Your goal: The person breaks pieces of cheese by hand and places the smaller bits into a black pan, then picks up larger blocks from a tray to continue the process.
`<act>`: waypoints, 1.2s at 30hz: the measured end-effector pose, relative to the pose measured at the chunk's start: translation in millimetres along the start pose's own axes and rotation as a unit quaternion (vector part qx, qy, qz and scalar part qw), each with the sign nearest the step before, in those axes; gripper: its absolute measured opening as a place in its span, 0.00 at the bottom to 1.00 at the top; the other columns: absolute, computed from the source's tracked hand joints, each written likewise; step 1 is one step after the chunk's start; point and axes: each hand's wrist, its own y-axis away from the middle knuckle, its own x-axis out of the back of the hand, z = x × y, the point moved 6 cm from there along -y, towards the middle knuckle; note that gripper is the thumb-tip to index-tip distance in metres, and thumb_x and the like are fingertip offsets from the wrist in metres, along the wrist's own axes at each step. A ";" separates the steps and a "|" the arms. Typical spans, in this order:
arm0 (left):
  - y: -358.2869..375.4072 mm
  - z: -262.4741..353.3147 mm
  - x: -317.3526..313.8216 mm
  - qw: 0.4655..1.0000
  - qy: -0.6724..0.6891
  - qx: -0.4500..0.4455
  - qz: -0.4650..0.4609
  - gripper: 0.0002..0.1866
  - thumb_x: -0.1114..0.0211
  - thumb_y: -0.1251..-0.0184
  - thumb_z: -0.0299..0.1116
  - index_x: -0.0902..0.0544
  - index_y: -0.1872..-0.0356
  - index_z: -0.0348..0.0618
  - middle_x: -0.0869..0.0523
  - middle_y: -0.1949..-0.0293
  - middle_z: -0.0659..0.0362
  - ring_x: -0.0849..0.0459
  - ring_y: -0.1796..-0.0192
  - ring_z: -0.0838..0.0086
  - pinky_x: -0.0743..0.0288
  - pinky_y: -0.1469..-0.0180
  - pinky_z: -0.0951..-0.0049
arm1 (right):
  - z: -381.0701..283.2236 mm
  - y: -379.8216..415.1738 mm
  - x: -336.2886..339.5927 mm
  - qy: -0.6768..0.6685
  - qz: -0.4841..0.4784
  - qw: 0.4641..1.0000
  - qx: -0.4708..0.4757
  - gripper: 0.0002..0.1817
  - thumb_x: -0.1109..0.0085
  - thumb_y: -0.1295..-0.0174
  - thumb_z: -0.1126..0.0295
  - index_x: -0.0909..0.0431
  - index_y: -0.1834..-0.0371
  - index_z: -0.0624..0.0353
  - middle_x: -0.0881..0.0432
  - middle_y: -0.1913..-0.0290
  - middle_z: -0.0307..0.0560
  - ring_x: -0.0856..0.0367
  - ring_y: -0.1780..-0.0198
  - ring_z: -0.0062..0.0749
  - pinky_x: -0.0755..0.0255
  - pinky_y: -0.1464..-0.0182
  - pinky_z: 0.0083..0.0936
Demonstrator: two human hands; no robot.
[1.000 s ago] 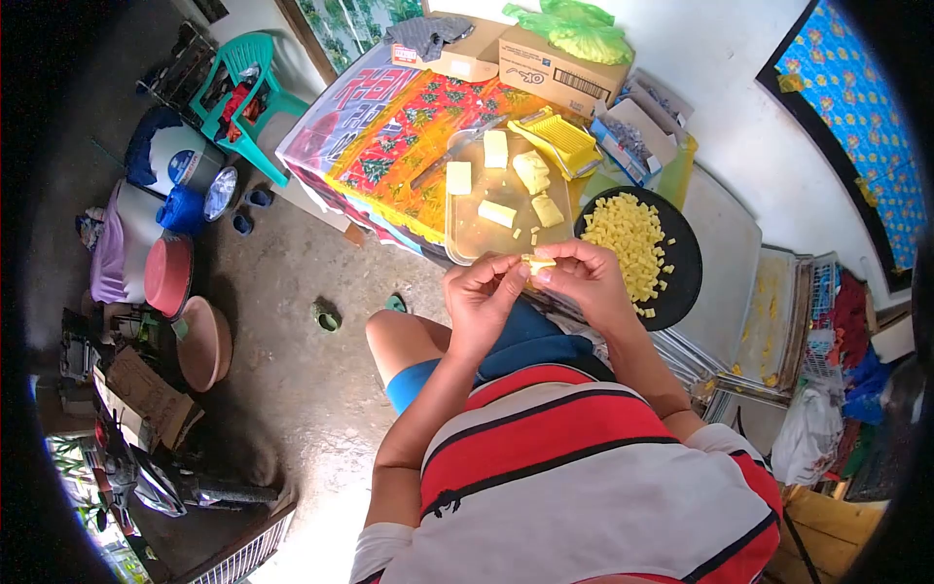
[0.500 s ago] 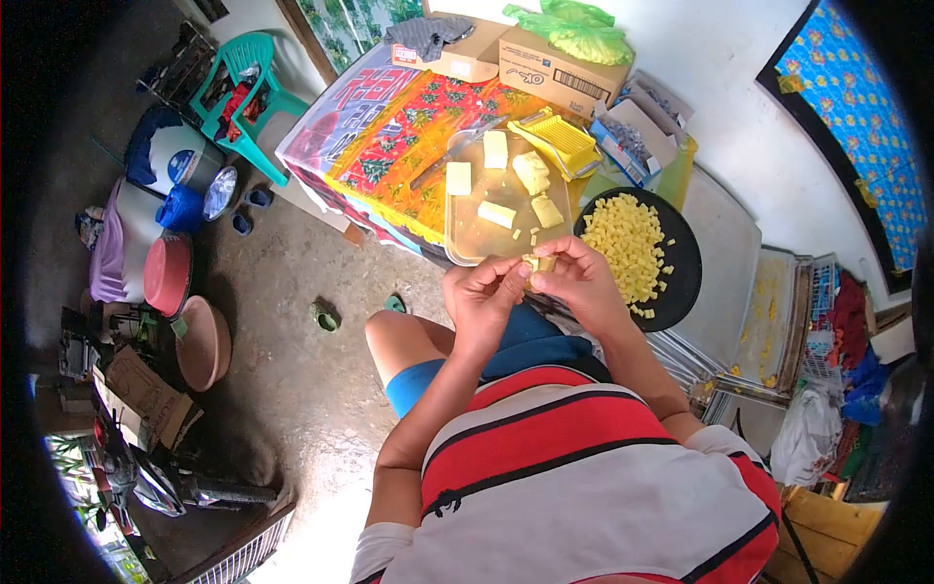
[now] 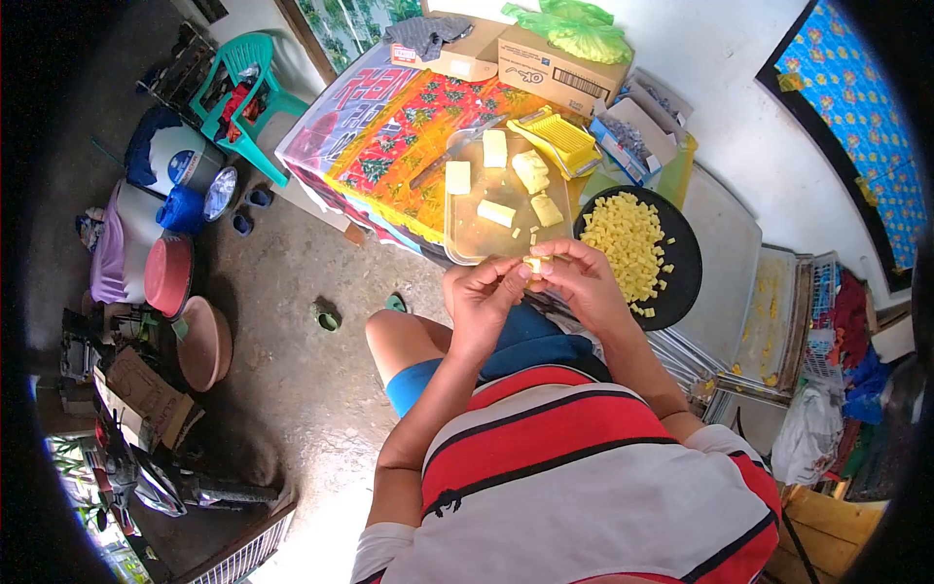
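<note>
My left hand [image 3: 482, 297] and my right hand [image 3: 581, 277] meet in front of my chest, fingertips pinched together on a small yellow piece [image 3: 533, 264]. Just beyond them lies a clear cutting board [image 3: 465, 234] with several larger yellow blocks [image 3: 497, 212] and a few crumbs. To the right, a black round plate [image 3: 683, 263] holds a heap of small yellow cubes [image 3: 628, 241]. A yellow grid cutter [image 3: 557, 139] rests at the board's far end, and a knife [image 3: 449, 152] lies on the patterned tablecloth [image 3: 399, 136].
Cardboard boxes [image 3: 555, 73] and a green bag [image 3: 579, 29] stand at the table's back. Metal trays [image 3: 759, 292] stack to the right. A green plastic chair [image 3: 243, 83], basins [image 3: 170, 273] and containers sit on the concrete floor at left.
My hands stay together over the board's near edge; the fingers have shifted slightly on the yellow piece, which looks smaller between them now.
</note>
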 end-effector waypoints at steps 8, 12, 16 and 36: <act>1.1 6.8 -1.7 0.999 0.026 -0.028 -0.001 0.05 0.37 0.36 0.23 0.16 0.62 0.33 0.18 0.69 0.60 0.25 0.71 0.81 0.30 0.68 0.81 | -6.7 0.8 -7.0 0.072 -0.036 0.995 0.053 0.14 0.43 0.38 0.77 0.23 0.48 0.64 0.19 0.58 0.43 0.21 0.59 0.21 0.25 0.56 0.19; 1.4 -5.8 5.9 1.000 0.016 0.007 -0.003 0.05 0.38 0.37 0.23 0.17 0.62 0.33 0.18 0.69 0.60 0.24 0.71 0.81 0.29 0.68 0.80 | -5.2 1.2 -7.8 0.078 -0.051 0.994 0.059 0.14 0.41 0.39 0.79 0.23 0.49 0.65 0.19 0.58 0.43 0.21 0.59 0.21 0.25 0.55 0.19; 0.9 -8.4 4.2 0.998 0.048 0.023 -0.020 0.06 0.37 0.36 0.25 0.17 0.62 0.34 0.17 0.70 0.60 0.23 0.71 0.81 0.29 0.68 0.79 | -1.4 0.9 -5.0 0.065 -0.051 0.996 0.032 0.13 0.40 0.40 0.79 0.23 0.51 0.67 0.18 0.59 0.44 0.20 0.59 0.21 0.25 0.54 0.19; 1.1 -10.9 0.3 0.977 0.163 0.131 -0.034 0.07 0.37 0.36 0.31 0.18 0.66 0.38 0.18 0.71 0.61 0.22 0.73 0.78 0.26 0.68 0.76 | -28.7 5.6 60.2 0.165 0.093 0.980 0.062 0.13 0.37 0.42 0.75 0.21 0.53 0.63 0.18 0.64 0.40 0.21 0.67 0.19 0.27 0.61 0.16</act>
